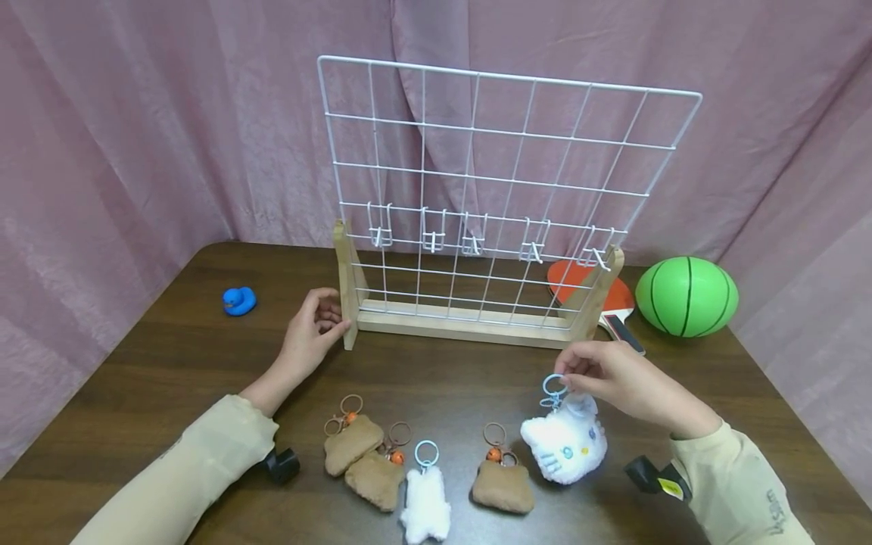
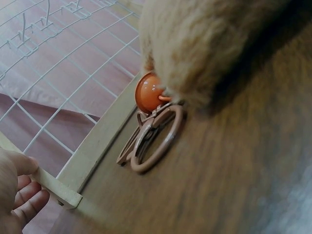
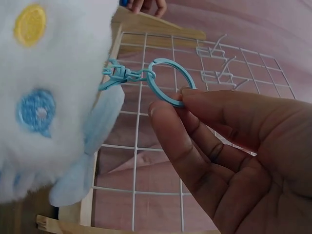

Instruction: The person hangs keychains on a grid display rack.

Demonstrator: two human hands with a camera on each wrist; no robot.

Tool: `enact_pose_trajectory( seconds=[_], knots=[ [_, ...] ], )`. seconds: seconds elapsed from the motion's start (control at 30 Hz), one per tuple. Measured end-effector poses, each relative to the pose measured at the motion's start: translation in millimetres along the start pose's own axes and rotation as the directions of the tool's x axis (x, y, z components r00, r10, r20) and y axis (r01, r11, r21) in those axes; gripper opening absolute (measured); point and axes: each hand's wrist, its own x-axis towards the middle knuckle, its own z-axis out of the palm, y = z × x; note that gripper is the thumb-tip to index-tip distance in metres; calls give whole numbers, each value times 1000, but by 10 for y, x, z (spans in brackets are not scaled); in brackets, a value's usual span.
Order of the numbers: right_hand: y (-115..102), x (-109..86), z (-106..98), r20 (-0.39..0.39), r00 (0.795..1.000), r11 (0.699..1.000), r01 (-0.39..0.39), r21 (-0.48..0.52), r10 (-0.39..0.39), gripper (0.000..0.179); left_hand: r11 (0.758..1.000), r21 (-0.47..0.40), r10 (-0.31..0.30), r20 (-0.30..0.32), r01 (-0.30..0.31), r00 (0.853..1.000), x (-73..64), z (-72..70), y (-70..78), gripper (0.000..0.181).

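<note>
On the table by pink curtains, the loose left hand touches the rack; in front, the right hand pinches the cat's ring. Head view alone shows the ball.

Brown table — seemingly wooden — plush keychains, rack, duck, green ball, paddle

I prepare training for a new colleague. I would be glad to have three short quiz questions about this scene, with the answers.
1. Which part of the white plush cat-head keychain does the right hand pinch?
a) an ear
b) the light-blue metal ring
c) the yellow nose

2. True or false: the small blue toy duck is nearer to the left hand than to the right hand.

3. How many white metal hooks hang on the white wire grid?

Key: 1 b; 2 true; 3 five.
</note>
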Motion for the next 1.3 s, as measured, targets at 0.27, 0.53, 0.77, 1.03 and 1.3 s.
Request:
enact_pose_trajectory(
  seconds=[0.27,0.53,0.77,1.03,1.3],
  knots=[
    [-23,18,-86,-67,998,998,5,-57,-9,9,1000,-1,-2,1,2,1000,0,8,4,48],
    [-21,59,-166,-132,990,994,29,-104,-43,14,1000,-1,-1,2,1,1000,-4,3,13,48],
    [-39,100,-254,-190,981,991,15,-133,-41,15,1000,21,9,-1,-9,1000,-11,-1,-11,49],
    [-55,152,-365,-248,969,992,-17,-126,-15,10,1000,24,-4,-1,4,1000,-12,-1,-14,50],
    [-77,171,-494,-303,953,992,-34,-119,-4,10,1000,14,-26,1,26,1000,-8,-6,18,49]
  ],
)
